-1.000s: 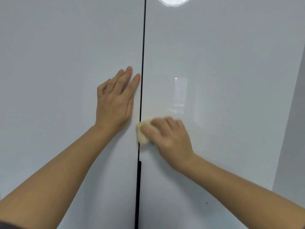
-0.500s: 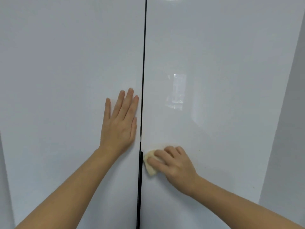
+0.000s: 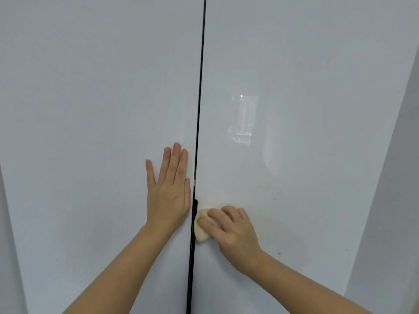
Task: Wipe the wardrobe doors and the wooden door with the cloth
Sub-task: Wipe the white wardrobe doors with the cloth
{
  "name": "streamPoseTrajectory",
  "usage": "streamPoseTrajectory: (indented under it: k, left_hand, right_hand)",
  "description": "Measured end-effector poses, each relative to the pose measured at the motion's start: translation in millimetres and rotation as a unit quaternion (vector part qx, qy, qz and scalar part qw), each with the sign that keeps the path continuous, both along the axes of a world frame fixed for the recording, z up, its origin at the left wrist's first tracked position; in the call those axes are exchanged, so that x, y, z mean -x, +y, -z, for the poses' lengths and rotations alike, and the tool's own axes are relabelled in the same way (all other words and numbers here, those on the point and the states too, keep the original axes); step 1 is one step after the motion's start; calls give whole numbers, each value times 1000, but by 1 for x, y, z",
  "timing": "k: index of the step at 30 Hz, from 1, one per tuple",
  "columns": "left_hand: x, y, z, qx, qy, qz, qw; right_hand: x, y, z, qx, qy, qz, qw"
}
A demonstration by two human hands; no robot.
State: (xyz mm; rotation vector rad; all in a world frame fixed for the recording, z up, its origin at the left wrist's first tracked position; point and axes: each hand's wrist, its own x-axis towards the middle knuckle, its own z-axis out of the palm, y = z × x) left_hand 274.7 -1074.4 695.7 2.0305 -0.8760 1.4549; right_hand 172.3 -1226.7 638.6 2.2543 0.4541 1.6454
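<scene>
Two glossy white wardrobe doors fill the view, the left door (image 3: 90, 132) and the right door (image 3: 306, 143), split by a thin dark gap (image 3: 199, 109). My left hand (image 3: 169, 193) lies flat on the left door, fingers up, right beside the gap. My right hand (image 3: 233, 232) presses a small pale yellow cloth (image 3: 200, 230) against the right door's left edge, low down. Most of the cloth is hidden under my fingers. The wooden door is not in view.
A black strip (image 3: 194, 223) runs down the gap from cloth height. Small specks (image 3: 279, 253) dot the right door near my right wrist. A grey wall (image 3: 396, 200) borders the wardrobe on the right.
My right hand has slid the cloth downward along the right door's edge. My left hand has dropped lower on the left door and turned more upright.
</scene>
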Motion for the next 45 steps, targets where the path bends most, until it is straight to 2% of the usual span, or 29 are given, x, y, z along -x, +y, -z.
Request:
streamPoseTrajectory:
  k: [5,11,17,22,24,28,30,34,36,38,41,43,45]
  left_hand:
    - [6,-4,4,6,21,-1,1000]
    - [8,-7,8,18,36,14,999]
    - [5,-3,9,14,17,13,1000]
    - [7,-5,9,17,21,8,1000]
    - [9,-5,10,18,25,13,999]
    - [10,-4,11,18,28,24,999]
    - [12,-6,10,20,35,21,999]
    - [14,-12,11,28,52,14,998]
    - [14,-12,12,28,58,16,998]
    - [14,-12,13,27,58,19,998]
    - [14,-14,15,35,63,14,997]
    - [17,-17,17,44,70,19,996]
    - [21,-21,22,53,79,28,995]
  right_hand:
    - [6,-6,-6,66,33,9,997]
    - [2,0,-60,-65,-42,-26,997]
    - [0,6,-2,-18,8,-33,999]
    - [7,-2,12,51,63,-10,997]
    - [9,-4,-7,40,49,-9,998]
    - [8,-11,-72,-52,-38,-19,998]
    - [8,-13,-74,-71,-53,-20,996]
    - [19,-22,-9,28,14,-11,999]
    - [26,-31,-10,57,46,-6,997]
    - [26,-37,-40,36,22,-5,999]
    - [24,-47,-91,-56,-57,-2,997]
    - [25,-49,-86,-85,-78,-2,993]
    - [29,-53,-46,-47,-50,1,998]
